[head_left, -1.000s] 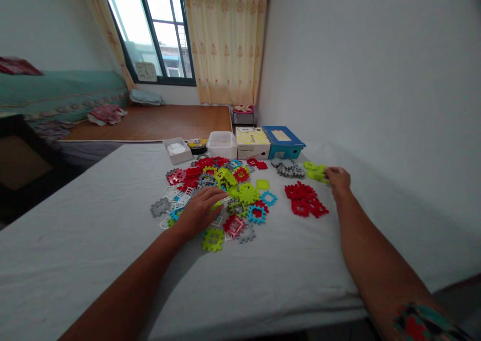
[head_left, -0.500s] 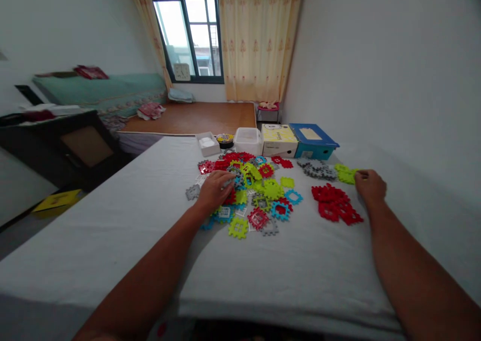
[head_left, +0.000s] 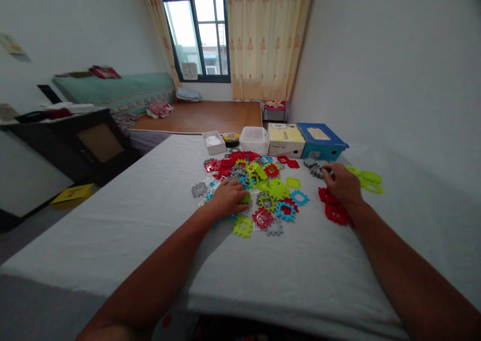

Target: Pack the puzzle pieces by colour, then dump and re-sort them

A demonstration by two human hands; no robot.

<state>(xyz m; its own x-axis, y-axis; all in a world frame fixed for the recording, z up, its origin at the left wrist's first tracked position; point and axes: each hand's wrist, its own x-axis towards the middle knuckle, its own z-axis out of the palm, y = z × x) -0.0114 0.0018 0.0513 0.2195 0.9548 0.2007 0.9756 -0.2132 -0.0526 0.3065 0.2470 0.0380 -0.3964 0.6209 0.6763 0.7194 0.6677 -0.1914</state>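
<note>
Multicoloured plastic interlocking tiles [head_left: 278,189] lie in a loose pile. My left hand [head_left: 230,199] rests over the pile's near left part. Its fingers and thumb are apart around a lime-green tile [head_left: 246,199] that lies among the others; a firm grip is not visible. My right hand [head_left: 342,183] hovers between the grey tiles [head_left: 313,167] and the red tiles [head_left: 335,213], fingers curved with a gap to the thumb and nothing seen in them. Its wrist hides part of the red heap. Lime-green tiles [head_left: 370,180] lie beyond it on the right.
Along the table's far edge stand a small white box [head_left: 214,144], a round yellow-and-black tin [head_left: 231,139], a clear plastic tub [head_left: 254,140], a yellow box [head_left: 286,141] and a blue box [head_left: 323,141]. A wall rises on the right; a pale cloth [head_left: 150,195] covers the table.
My right hand has left the lime-green tiles and moved left, over toward the grey and red ones. My left hand has shifted slightly right and nearer over the pile. The view has turned slightly left.
</note>
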